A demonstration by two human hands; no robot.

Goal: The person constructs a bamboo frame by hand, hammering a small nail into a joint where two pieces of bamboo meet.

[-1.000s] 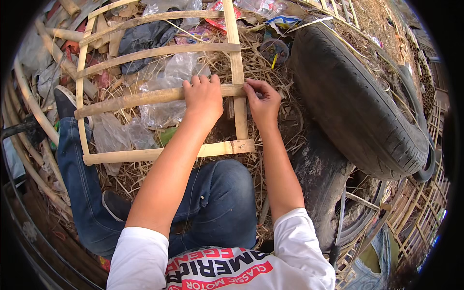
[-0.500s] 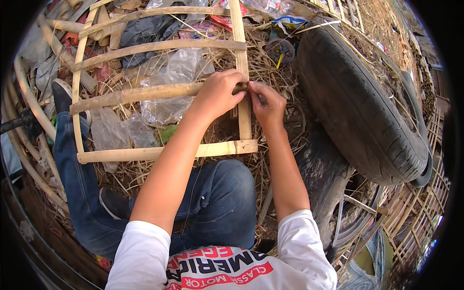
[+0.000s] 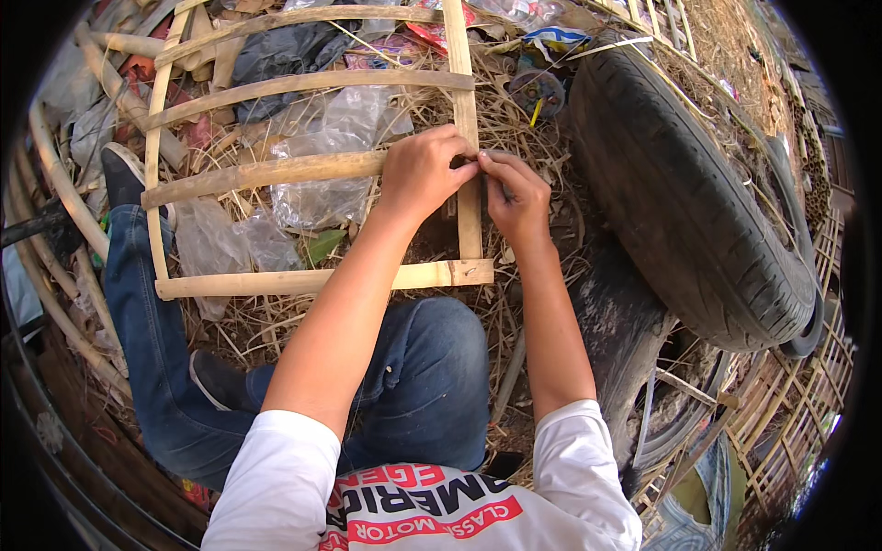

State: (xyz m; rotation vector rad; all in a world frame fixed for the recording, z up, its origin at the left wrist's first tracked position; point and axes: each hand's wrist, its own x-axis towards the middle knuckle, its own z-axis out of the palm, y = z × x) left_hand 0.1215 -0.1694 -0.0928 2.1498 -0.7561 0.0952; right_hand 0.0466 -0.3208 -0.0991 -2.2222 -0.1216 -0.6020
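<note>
A flat frame of split bamboo strips (image 3: 303,84) lies in front of me, with several crosspieces running between two side strips. At the joint of one crosspiece (image 3: 276,174) and the right side strip (image 3: 466,110), both my hands meet. My left hand (image 3: 424,170) is closed over the crosspiece's end, its thumb and forefinger pinched together. My right hand (image 3: 516,195) is closed in a pinch just right of the strip, fingertips touching those of the left. Whatever sits between the fingertips is too small to make out. The nearest crosspiece (image 3: 423,275) shows a small fastening at its right end.
A large black tyre (image 3: 689,202) leans at the right beside a dark log (image 3: 616,312). Dry straw, clear plastic bags (image 3: 326,174) and a dark bag (image 3: 285,60) lie under the frame. Bamboo poles (image 3: 64,197) are on the left; bamboo lattice (image 3: 790,413) is at the lower right.
The frame's near end has shifted slightly up and to the right in view. Both hands stay at the same joint, the right one turned a little, its fingertips now meeting the left's.
</note>
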